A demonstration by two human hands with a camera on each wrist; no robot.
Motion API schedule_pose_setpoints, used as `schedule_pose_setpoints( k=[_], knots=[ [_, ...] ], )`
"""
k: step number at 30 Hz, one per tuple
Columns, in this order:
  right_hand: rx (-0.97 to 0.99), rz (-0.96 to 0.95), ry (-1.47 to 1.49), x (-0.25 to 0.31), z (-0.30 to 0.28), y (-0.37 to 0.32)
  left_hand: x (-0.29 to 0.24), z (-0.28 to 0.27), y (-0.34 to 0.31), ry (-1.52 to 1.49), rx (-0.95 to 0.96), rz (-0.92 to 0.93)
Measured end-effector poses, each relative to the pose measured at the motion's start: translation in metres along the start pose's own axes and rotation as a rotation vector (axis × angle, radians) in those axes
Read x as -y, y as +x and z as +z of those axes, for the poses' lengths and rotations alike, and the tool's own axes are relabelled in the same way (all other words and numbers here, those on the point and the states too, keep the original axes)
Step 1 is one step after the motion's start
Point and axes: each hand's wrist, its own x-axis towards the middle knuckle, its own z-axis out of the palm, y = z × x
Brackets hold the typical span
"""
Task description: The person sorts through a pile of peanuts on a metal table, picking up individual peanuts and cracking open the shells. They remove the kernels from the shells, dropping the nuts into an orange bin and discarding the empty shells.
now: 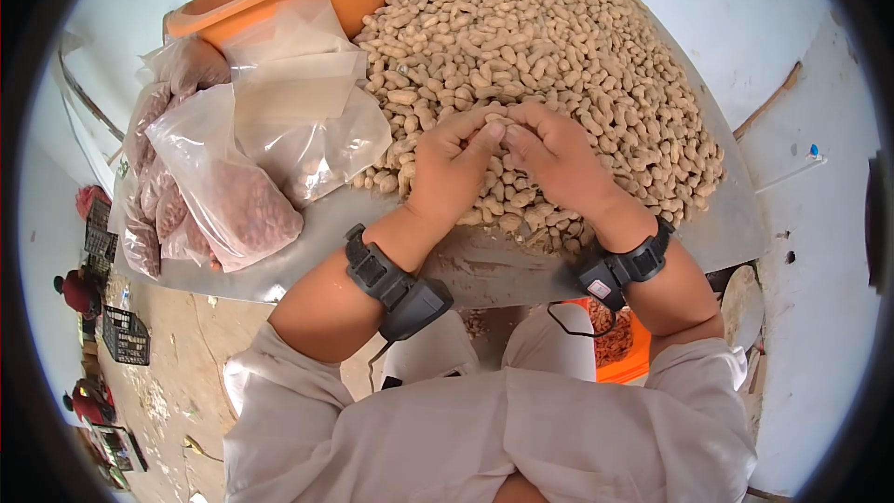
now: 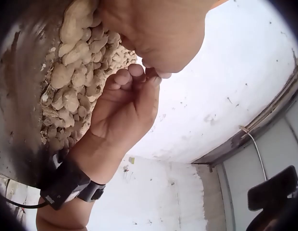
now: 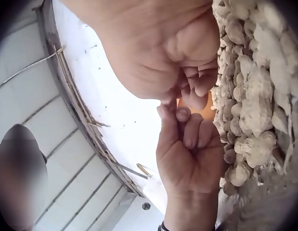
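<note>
Head view is showing the left hand (image 1: 452,172) and right hand (image 1: 559,158) meeting fingertip to fingertip, pinching one peanut (image 1: 500,121) just above the near edge of the peanut pile (image 1: 521,47) on the table (image 1: 736,224), probably keeping fresh pods within reach.

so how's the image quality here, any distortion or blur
Head view: strong fisheye bending and a dark round vignette, even soft daylight, heap of pale unshelled peanuts sharp. Left wrist view: left hand near the lens looks soft, white wall bright. Right wrist view: right hand fills the top, soft; peanuts washed out.
</note>
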Motion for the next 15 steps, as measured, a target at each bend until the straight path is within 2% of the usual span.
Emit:
schedule_pose_setpoints(
  k=[2,6,9,15],
  knots=[
    [-0.051,-0.029,-0.048,0.004,0.004,-0.002,0.001,0.002,-0.002,-0.066,-0.018,-0.056],
    [-0.106,-0.062,-0.078,0.006,0.007,-0.004,0.002,0.005,-0.003,-0.162,-0.01,-0.051],
    [-0.086,0.029,0.129,0.008,0.01,-0.004,-0.002,0.007,-0.006,-0.238,-0.013,-0.098],
    [-0.049,0.301,0.871,-0.006,0.014,-0.004,-0.002,0.011,-0.005,-0.368,-0.018,-0.127]
  ],
)
